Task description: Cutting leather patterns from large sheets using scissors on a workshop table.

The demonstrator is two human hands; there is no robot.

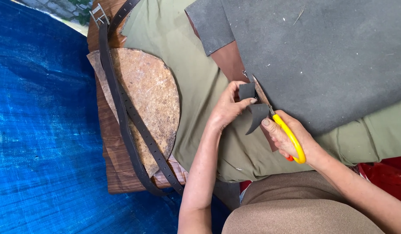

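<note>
While the scissors [283, 130] are partway into the grey sheet [322, 60], I'd call this mid-cut: a small flap [252, 108] is curling off the sheet's lower left edge, right at the centre of the frame, but it looks to be attached at the top still. My right hand [291, 138] is wrapped through the yellow handles, thumb on top, wrist coming in from the lower right and angled up toward the middle. The blades are mostly hidden behind the flap, so I can't tell how far they're spread. My left hand [228, 108] pinches the flap between thumb and fingertips, pulling it a bit left, forearm rising straight up from the bottom edge.

Next move, as I read it: keep the flap taut and run the blades further up along the sheet's edge, following the brown layer [228, 60] peeking out underneath without nicking it. Everything sits on olive cloth [196, 86]. A dark belt [131, 121] lies over a rusty round plate [155, 95] on a wood board [116, 169] at centre left, well clear of both hands, with blue tarp [40, 130] filling the left side.
</note>
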